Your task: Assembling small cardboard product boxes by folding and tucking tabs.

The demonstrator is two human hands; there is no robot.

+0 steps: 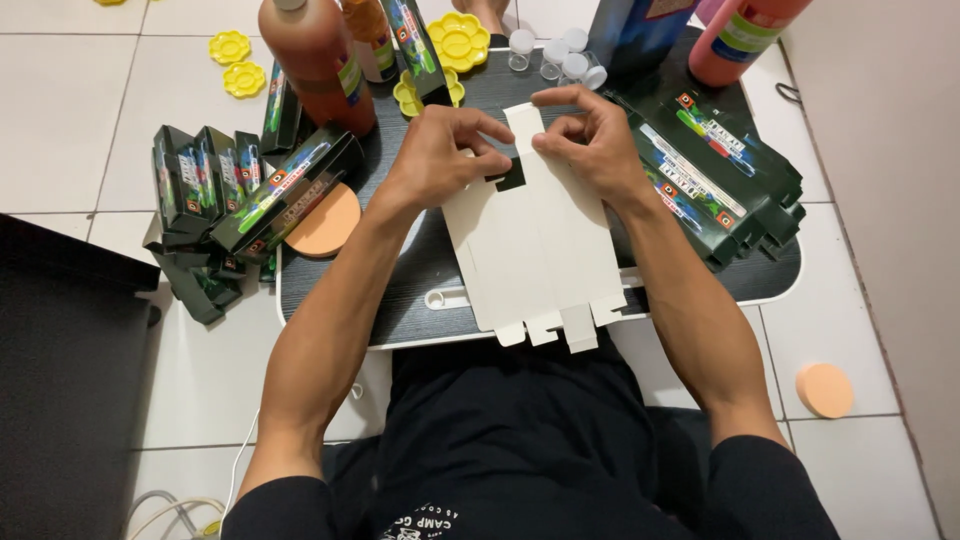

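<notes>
A flat white carton blank [535, 250] is gripped at its far end by both hands. The left hand [440, 155] is closed on the blank's upper left edge, fingers curled over it; the right hand [595, 140] is pinched on the upper flap, thumb and fingertips pressed to the card. A dark printed patch of the blank is seen between the two hands. The blank is laid on the dark surface [420, 290], its tabbed near end hanging over the surface's near edge at 6 o'clock.

At 3 o'clock of the hands, a stack of folded dark green boxes [720, 180] is set on the surface. At 9 o'clock, more green boxes [285, 190] are leaned over the surface's left edge, with an orange sponge [325, 225] partly under them; further boxes [195, 190] are piled on the tiled floor [60, 110]. At 12 o'clock, small clear jars [555, 55] and yellow flower-shaped palettes [458, 40] are seen, with an orange-brown bottle [315, 60] at 11 o'clock and a pink-red bottle [740, 40] at 1 o'clock. A second orange sponge [824, 390] is left on the floor at 4 o'clock.
</notes>
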